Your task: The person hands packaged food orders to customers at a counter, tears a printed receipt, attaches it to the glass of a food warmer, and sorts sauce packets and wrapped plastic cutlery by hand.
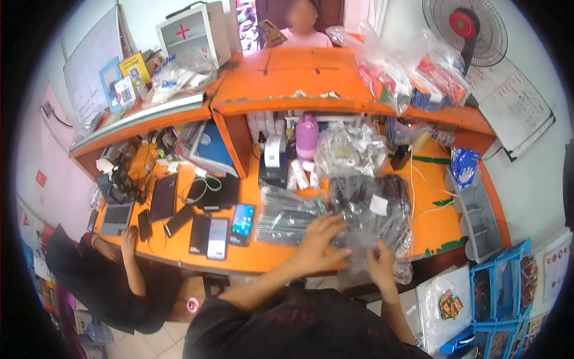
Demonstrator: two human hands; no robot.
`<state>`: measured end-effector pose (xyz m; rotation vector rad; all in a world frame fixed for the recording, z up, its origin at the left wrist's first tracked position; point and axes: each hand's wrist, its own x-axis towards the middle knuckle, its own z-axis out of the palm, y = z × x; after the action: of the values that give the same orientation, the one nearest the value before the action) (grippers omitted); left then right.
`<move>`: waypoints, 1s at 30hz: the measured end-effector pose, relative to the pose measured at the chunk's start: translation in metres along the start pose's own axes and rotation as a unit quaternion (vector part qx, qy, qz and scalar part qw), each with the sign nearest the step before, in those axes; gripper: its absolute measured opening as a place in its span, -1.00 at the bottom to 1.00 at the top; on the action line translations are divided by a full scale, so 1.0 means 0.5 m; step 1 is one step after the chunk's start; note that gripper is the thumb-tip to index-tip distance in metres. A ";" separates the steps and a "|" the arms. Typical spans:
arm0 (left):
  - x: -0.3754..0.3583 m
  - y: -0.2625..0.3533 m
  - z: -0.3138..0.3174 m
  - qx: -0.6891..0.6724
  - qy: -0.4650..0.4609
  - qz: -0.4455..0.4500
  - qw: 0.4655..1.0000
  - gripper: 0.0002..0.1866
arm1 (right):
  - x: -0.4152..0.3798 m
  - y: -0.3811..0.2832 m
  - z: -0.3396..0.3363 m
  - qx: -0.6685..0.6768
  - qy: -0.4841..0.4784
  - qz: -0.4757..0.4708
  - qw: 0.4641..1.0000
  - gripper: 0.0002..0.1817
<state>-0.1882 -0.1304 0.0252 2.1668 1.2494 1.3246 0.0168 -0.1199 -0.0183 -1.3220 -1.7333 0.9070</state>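
My left hand (pixel 321 242) rests with its fingers spread at the right end of a clear plastic pack of grey items (pixel 290 216). To its right, my right hand (pixel 380 263) is closed on the edge of a clear plastic bag (pixel 359 242). Behind the hands lies a dark bundle in clear plastic (pixel 388 197) with a white label (pixel 378 205) on top. Two lit phones, one white-screened (pixel 217 238) and one blue (pixel 243 221), lie on the orange desk left of the grey pack.
A co-worker (pixel 128 269) sits at the left by a laptop (pixel 117 216). A purple bottle (pixel 307 137) and a label printer (pixel 274 161) stand at the back. Grey trays (pixel 478 218) are at the right; a person (pixel 302 27) stands beyond the counter.
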 end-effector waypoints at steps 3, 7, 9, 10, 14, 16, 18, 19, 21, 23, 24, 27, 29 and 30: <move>0.001 -0.036 -0.017 0.018 -0.018 -0.037 0.999 -0.65 | 0.005 -0.029 0.079 0.016 -0.059 -0.065 0.996 -0.89; -0.023 -0.089 -0.062 -0.119 -0.203 -0.123 0.964 -0.69 | 0.031 -0.089 0.119 0.038 -0.152 -0.009 0.988 -0.85; -0.025 -0.109 -0.080 -0.129 -0.210 -0.126 0.961 -0.74 | 0.049 -0.089 0.138 -0.032 -0.137 -0.032 0.990 -0.77; -0.025 -0.116 -0.084 -0.128 -0.217 -0.128 0.959 -0.78 | 0.052 -0.098 0.140 -0.033 -0.138 -0.027 0.989 -0.77; -0.007 -0.126 -0.088 -0.149 -0.191 -0.093 0.966 -0.81 | 0.072 -0.115 0.140 0.008 -0.152 -0.024 0.988 -0.81; 0.012 -0.122 -0.089 -0.206 -0.189 -0.120 0.953 -0.80 | 0.093 -0.123 0.131 0.033 -0.151 -0.037 0.987 -0.84; 0.027 -0.130 -0.083 -0.262 -0.187 -0.147 0.935 -0.79 | 0.111 -0.139 0.110 -0.006 -0.173 -0.055 0.983 -0.87; 0.033 -0.144 -0.074 -0.259 -0.211 -0.144 0.932 -0.79 | 0.123 -0.139 0.101 -0.005 -0.172 -0.051 0.984 -0.87; 0.047 -0.167 -0.058 -0.254 -0.255 -0.137 0.923 -0.78 | 0.145 -0.135 0.082 -0.032 -0.202 -0.031 0.978 -0.87; 0.069 -0.172 -0.055 -0.230 -0.279 -0.133 0.923 -0.79 | 0.165 -0.124 0.069 -0.035 -0.211 -0.023 0.977 -0.87; 0.076 -0.172 -0.056 -0.207 -0.303 -0.132 0.921 -0.78 | 0.172 -0.118 0.064 -0.036 -0.222 -0.014 0.974 -0.87; 0.113 -0.188 -0.082 -0.148 -0.267 -0.098 0.947 -0.85 | 0.221 -0.115 0.022 0.032 -0.112 -0.109 0.987 -0.91; 0.172 -0.200 -0.130 -0.017 -0.112 0.080 0.990 -0.88 | 0.269 -0.161 -0.044 0.006 -0.017 -0.081 0.997 -0.88; 0.199 -0.184 -0.169 0.144 -0.062 0.091 0.983 -0.88 | 0.300 -0.175 -0.081 -0.031 0.036 -0.056 0.997 -0.86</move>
<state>-0.2873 -0.0122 0.0668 2.5746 1.2865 1.1082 -0.0113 0.0112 0.0994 -1.2682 -1.7729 0.7384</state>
